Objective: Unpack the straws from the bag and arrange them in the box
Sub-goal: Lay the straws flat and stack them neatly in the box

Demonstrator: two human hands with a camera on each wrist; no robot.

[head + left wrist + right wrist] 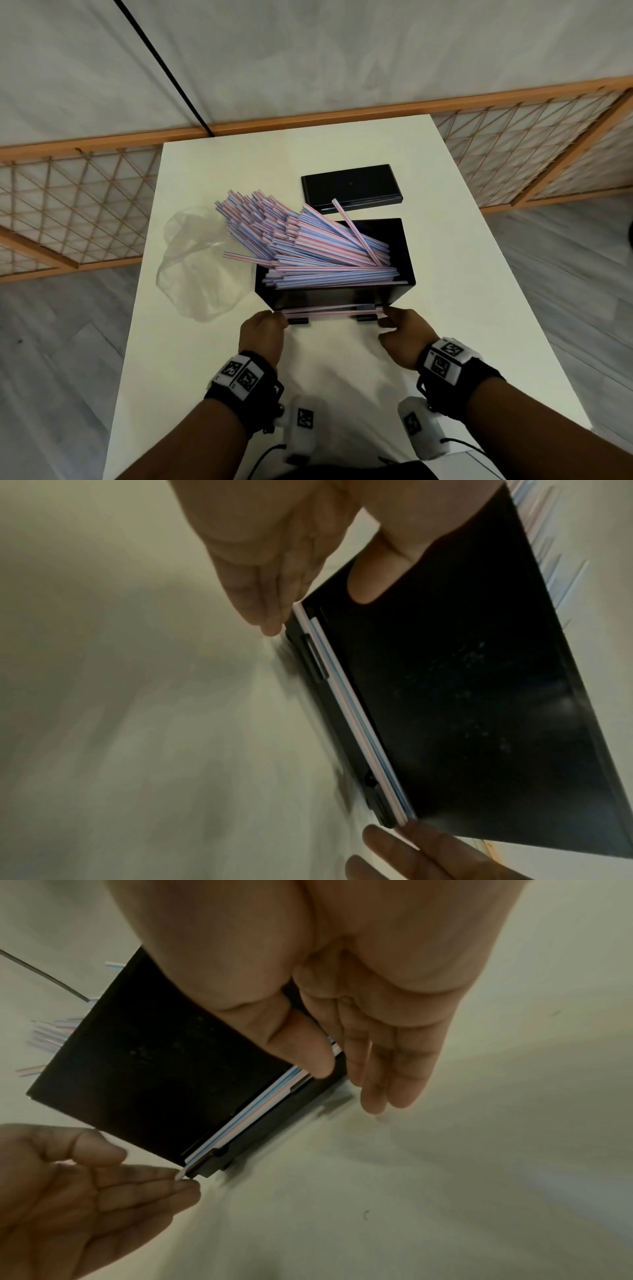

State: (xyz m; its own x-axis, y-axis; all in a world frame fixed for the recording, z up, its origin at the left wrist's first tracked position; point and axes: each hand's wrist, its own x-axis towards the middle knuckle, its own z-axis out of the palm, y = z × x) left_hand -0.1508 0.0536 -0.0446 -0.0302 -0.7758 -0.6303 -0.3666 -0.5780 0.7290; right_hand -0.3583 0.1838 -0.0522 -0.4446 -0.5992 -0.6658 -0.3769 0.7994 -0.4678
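Note:
A black box (pixel 325 298) stands mid-table with a loose heap of pink-and-blue striped straws (pixel 291 236) sticking out of its open top to the left. A few straws (pixel 332 311) lie in the slot along its front bottom edge. My left hand (pixel 281 320) has straight fingers (pixel 270 620) against their left ends and its thumb flat on the box front (pixel 462 683). My right hand (pixel 385 318) lays its thumb on the slot straws (pixel 246 1112) at their right ends, with its fingers (pixel 383 1091) straight beside the box corner.
A crumpled clear plastic bag (pixel 191 267) lies left of the box. The flat black lid (pixel 349 185) rests behind it, one straw leaning over its edge. The white table (pixel 462 274) ends close on both sides; a wooden lattice screen stands beyond.

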